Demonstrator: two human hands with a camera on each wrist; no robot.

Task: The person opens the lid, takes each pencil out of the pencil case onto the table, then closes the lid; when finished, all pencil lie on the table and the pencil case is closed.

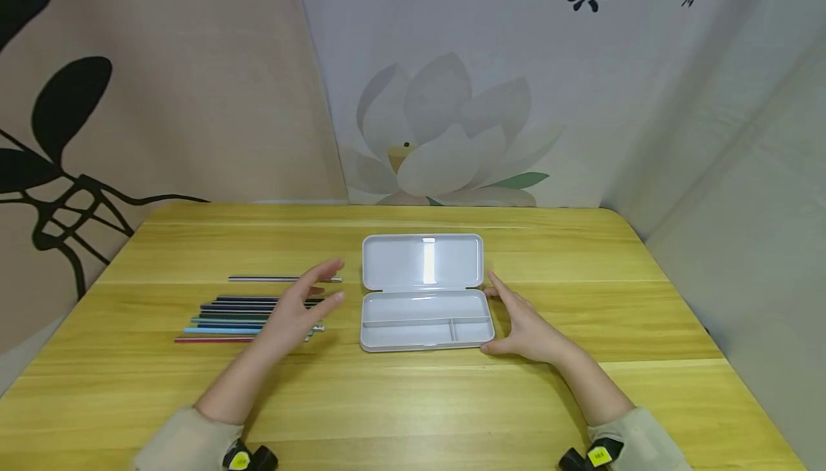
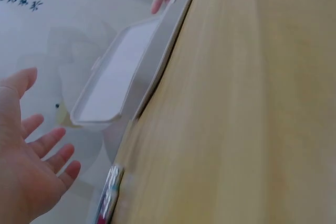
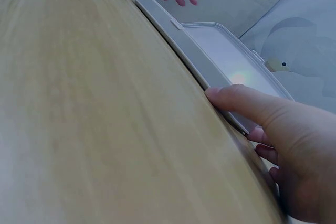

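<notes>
A white pencil case (image 1: 426, 342) lies on the table with its lid (image 1: 393, 263) swung back. Its tray is split by a long divider and a short cross divider. My right hand (image 1: 532, 331) holds the case's right end, thumb at the front corner (image 3: 212, 94) and fingers along the side toward the hinge. To the left, several slim pencils (image 1: 222, 319) lie in a row, pointing sideways. My left hand (image 1: 290, 317) hovers over their right ends, fingers spread and nothing in them, hiding part of the row. One more pencil (image 1: 258, 279) lies apart, farther back.
The wooden table (image 1: 413, 414) has its far edge against a cloth backdrop (image 1: 452, 98) printed with a lotus. A dark plant-like print (image 1: 71, 105) is on the left cloth. Each wrist carries a small black camera (image 1: 252, 457).
</notes>
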